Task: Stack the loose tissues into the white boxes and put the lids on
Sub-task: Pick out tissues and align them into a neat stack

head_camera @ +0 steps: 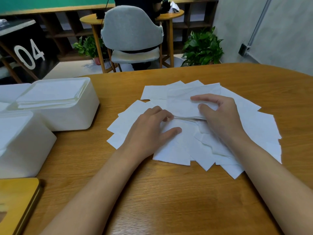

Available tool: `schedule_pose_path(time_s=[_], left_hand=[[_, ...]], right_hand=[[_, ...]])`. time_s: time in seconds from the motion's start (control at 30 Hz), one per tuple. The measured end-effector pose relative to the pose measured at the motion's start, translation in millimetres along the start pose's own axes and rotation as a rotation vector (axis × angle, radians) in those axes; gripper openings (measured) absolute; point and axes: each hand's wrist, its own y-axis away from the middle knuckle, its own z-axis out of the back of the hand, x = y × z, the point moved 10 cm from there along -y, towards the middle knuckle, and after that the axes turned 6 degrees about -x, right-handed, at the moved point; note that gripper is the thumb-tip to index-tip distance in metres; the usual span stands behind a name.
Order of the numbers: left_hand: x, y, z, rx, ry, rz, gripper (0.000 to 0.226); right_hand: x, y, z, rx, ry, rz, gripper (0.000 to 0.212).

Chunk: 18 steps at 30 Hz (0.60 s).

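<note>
1. Gathering loose white paper tissues [264, 126], fanned out across the centre and right of a rounded brown wooden table [169, 200].
2. Grasping, with the right hand [221, 121], a thin sheaf of tissues [181, 107] raised slightly off the pile at frame centre, thumb and forefinger curled over its top.
3. Resting the left hand [149, 129] on the pile just left of that sheaf, bent fingertips against its near edge and thumb stretched flat on a sheet; impossible to tell whether gripping or only touching.
4. Standing at centre left, well apart from both hands: an open white plastic box [81, 116], filled nearly to its rim with a neat stack of tissues [50, 95].
5. Crowding the left edge: a second white box [25, 150] just beside the first, and part of a third white box [10, 92] behind.
6. Lying in the lower left corner: a flat yellow wooden lid [18, 197] with a dark rim, on no box.
7. Showing beyond the table, along the top: a grey upholstered chair [132, 28], a green potted plant [203, 46] and a black panel marked "04" [28, 53].
</note>
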Motion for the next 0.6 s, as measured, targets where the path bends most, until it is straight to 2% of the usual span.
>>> schedule_pose_path(time_s=[0.1, 0.27, 0.6], left_hand=[[-6.9, 0.8, 1.7, -0.040, 0.022, -0.033, 0.039], [-6.2, 1.9, 4.5, -0.107, 0.145, 0.048, 0.033], [-6.9, -2.2, 28.3, -0.151, 0.471, 0.079, 0.033]], right_hand=[[0.2, -0.7, 1.0, -0.007, 0.001, 0.009, 0.040], [0.2, -1.2, 0.9, -0.007, 0.020, 0.024, 0.039], [4.5, -0.1, -2.5, 0.028, -0.038, 0.025, 0.030]])
